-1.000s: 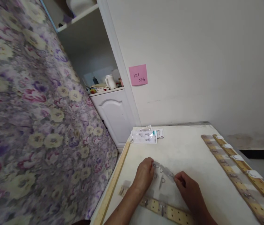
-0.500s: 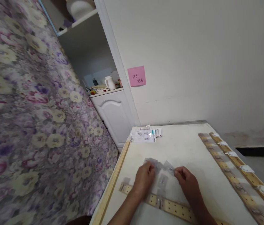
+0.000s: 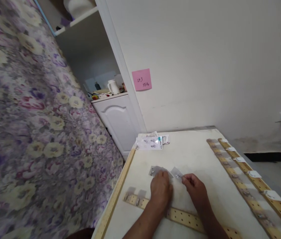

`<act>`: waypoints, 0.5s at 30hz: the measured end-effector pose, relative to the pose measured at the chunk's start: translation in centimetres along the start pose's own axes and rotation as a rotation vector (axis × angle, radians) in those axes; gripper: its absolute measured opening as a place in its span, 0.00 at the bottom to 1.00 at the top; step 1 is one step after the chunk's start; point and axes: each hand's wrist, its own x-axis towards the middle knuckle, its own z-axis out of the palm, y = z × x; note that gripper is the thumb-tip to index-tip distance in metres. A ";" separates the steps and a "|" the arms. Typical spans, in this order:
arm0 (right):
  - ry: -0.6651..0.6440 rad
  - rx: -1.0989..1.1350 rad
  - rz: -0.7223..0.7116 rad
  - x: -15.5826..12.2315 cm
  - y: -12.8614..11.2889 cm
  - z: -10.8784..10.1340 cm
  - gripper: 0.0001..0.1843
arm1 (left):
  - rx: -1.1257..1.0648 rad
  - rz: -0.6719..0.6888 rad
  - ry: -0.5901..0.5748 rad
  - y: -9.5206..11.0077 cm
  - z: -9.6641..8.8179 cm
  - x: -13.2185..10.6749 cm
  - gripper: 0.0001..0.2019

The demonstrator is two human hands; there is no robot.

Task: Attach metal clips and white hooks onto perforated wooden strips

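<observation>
My left hand (image 3: 160, 190) rests knuckles-up on the white table (image 3: 192, 156), fingers curled over a strip of clear plastic hook packets (image 3: 158, 171). My right hand (image 3: 195, 192) sits just to its right, thumb and fingers pinched on the end of another clear packet (image 3: 176, 173). A perforated wooden strip (image 3: 180, 217) with small clear hooks lies across the table right in front of both hands, partly hidden by my forearms.
Two more perforated wooden strips (image 3: 250, 182) carrying white hooks run along the table's right side. A printed packet of hooks (image 3: 149, 142) lies at the far edge. A floral curtain (image 3: 31, 116) hangs at left, a white cabinet (image 3: 118, 119) stands behind, and a pink note (image 3: 141, 79) is on the wall.
Both hands have shifted with the clear packets slightly away from me across the table. My left hand has turned over them and now covers the middle of the strip.
</observation>
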 end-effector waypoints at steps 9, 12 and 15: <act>-0.128 0.181 0.020 -0.2 -0.5 0.3 0.13 | -0.448 0.052 0.133 -0.7 -1.0 -0.9 0.09; -0.194 0.243 -0.004 -0.7 -1.1 0.4 0.13 | -0.646 0.028 0.129 -0.5 -1.2 -1.7 0.10; -0.251 0.287 -0.019 -1.0 -1.3 0.5 0.14 | -0.771 0.017 0.149 -0.2 -1.5 -2.6 0.09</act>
